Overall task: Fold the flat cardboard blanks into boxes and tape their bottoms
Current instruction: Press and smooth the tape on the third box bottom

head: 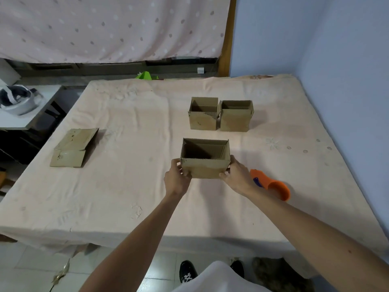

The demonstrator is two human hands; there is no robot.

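Observation:
A folded cardboard box (205, 168) stands upright with its top open in the middle of the cloth-covered table (130, 186). My left hand (177, 178) grips its lower left corner and my right hand (236, 175) grips its lower right corner. Two more folded boxes stand side by side farther back, one on the left (203, 121) and one on the right (235, 121). A flat cardboard blank (73, 147) lies at the table's left side. An orange tape dispenser (271, 185) lies just right of my right hand.
A small side table (27, 121) with a white and dark headset-like object (17, 99) stands beyond the left edge. A green object (145, 75) pokes up behind the table's far edge. A blue wall runs along the right.

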